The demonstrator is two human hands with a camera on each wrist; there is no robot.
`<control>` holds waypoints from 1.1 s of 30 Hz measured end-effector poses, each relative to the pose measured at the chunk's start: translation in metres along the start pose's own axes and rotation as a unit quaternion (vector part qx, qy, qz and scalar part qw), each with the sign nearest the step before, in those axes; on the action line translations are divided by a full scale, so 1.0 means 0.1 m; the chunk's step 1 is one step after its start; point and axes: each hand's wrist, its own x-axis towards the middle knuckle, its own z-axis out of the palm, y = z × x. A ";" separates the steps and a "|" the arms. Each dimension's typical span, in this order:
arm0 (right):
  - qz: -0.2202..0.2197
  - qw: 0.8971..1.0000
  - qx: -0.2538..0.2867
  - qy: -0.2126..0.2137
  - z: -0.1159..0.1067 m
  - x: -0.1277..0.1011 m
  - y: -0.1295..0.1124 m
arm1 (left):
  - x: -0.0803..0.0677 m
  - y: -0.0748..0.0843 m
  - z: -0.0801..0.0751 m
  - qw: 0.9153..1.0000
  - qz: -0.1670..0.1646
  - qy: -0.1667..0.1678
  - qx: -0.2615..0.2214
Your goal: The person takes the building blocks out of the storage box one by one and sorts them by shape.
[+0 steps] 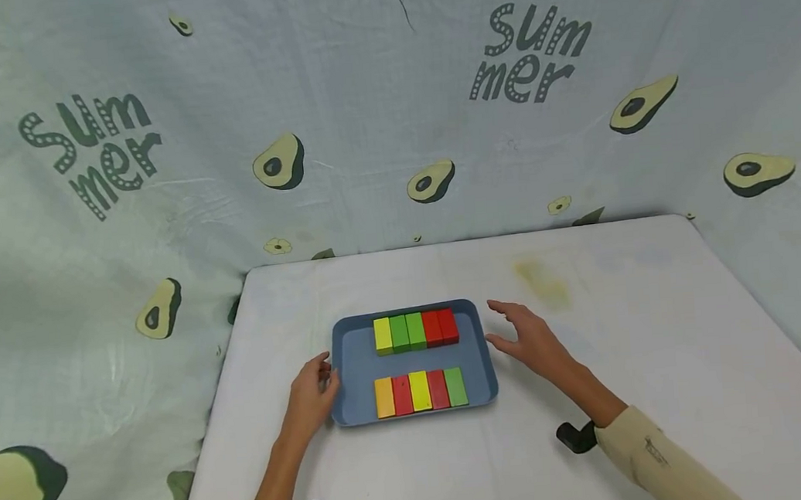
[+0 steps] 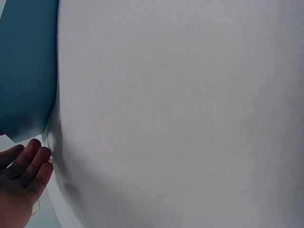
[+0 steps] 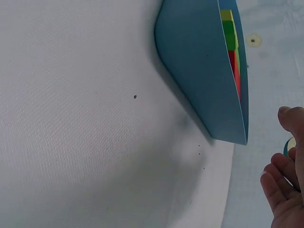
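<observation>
A blue-grey rectangular tray (image 1: pixel 411 361) lies on the white table with two rows of coloured blocks in it. The far row (image 1: pixel 416 332) runs yellow, green, green, red, red from left to right. In the near row (image 1: pixel 420 392) the order is orange, red, yellow, red, green. My left hand (image 1: pixel 313 392) is at the tray's left rim, fingers loosely bent, with the fingertips close to the tray's outer wall (image 2: pixel 28 61) in the left wrist view. Off the right rim, my right hand (image 1: pixel 529 342) is apart from the tray, thumb and fingers spread and holding nothing.
The white tabletop (image 1: pixel 607 305) extends around the tray, with a yellowish stain (image 1: pixel 542 280) beyond the right hand. A pale cloth (image 1: pixel 361 90) printed with avocados hangs behind the table. Black wrist devices (image 1: pixel 576 437) sit below both hands.
</observation>
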 end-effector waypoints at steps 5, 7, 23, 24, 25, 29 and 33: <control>-0.008 1.000 0.012 -0.002 0.03 0.03 -0.01 | 0.00 -0.03 -0.01 1.000 -0.002 -0.014 -0.007; -0.009 1.000 0.019 -0.004 0.04 0.04 -0.02 | 0.00 -0.04 0.00 1.000 -0.003 -0.017 -0.013; 0.016 0.999 0.026 -0.018 0.17 0.11 -0.03 | -0.02 -0.07 0.03 0.999 0.025 -0.006 -0.037; 0.015 0.999 0.025 -0.016 0.18 0.11 -0.03 | -0.02 -0.07 0.04 0.999 0.030 -0.004 -0.035; 0.017 0.999 0.025 -0.013 0.19 0.11 -0.03 | -0.01 -0.08 0.05 0.999 0.034 -0.002 -0.032; 0.023 0.999 0.031 -0.017 0.23 0.12 -0.04 | -0.02 -0.08 0.07 0.998 0.043 0.013 -0.033; 0.026 0.999 0.030 -0.027 0.28 0.15 -0.05 | -0.04 -0.09 0.09 0.998 0.037 0.024 -0.038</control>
